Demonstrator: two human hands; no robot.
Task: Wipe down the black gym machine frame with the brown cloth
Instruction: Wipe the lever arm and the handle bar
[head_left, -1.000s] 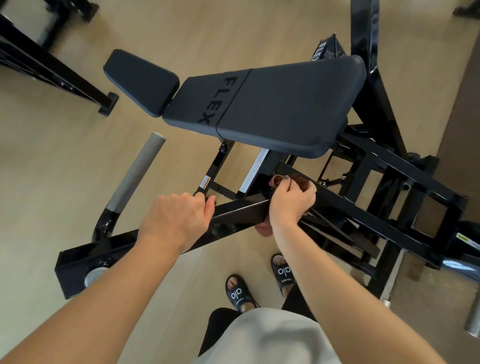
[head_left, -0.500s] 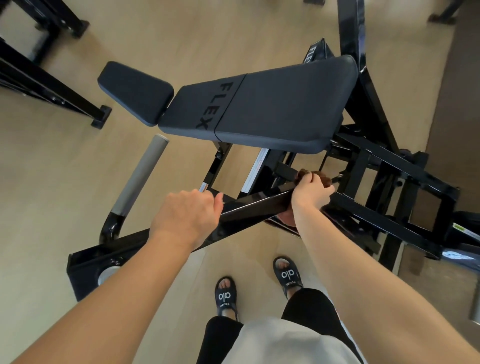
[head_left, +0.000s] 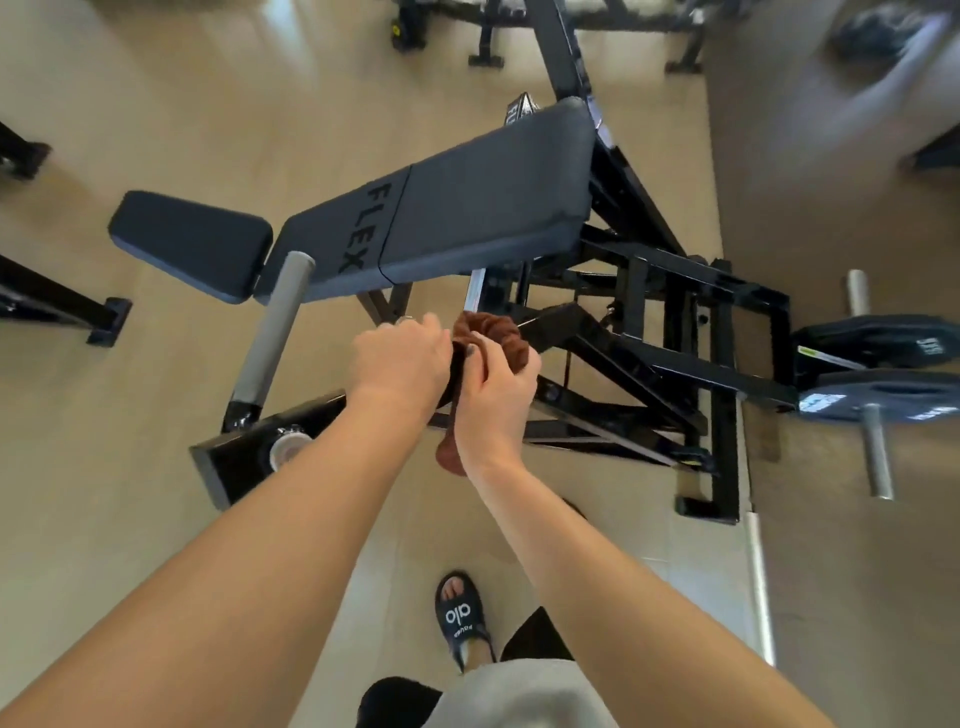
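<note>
I had both hands together over the near bar of the black gym machine frame (head_left: 644, 358), working the brown cloth (head_left: 485, 332) between them: my right hand (head_left: 496, 387) was closed on it, thumb and fingers pinching the bunched top, and my left hand (head_left: 400, 358) was curled against it from the other side, fingers closed on what looked like the same wad (whether they also caught the bar underneath I cannot tell, since the hand hid it). The cloth sat gathered just beyond my right knuckles, with a loose tail hanging down below my right wrist, so it was wrapped or draped over the bar, not spread flat. Beyond my hands lay the padded bench (head_left: 415, 234), and off to the left of my left hand the grey handle (head_left: 272, 332) rose from the frame's near end. To the right of my right hand the frame ran on through its crossbars and uprights to the weight plates (head_left: 878, 369). As to progress, I judged the job to be somewhere in its middle at best: the cloth was on the frame and in use at one spot, but the gloss of the black paint showed no clear line between wiped and unwiped, and the long stretch of tubing to the right, the far uprights and the low base rails all seemed yet to be reached
</note>
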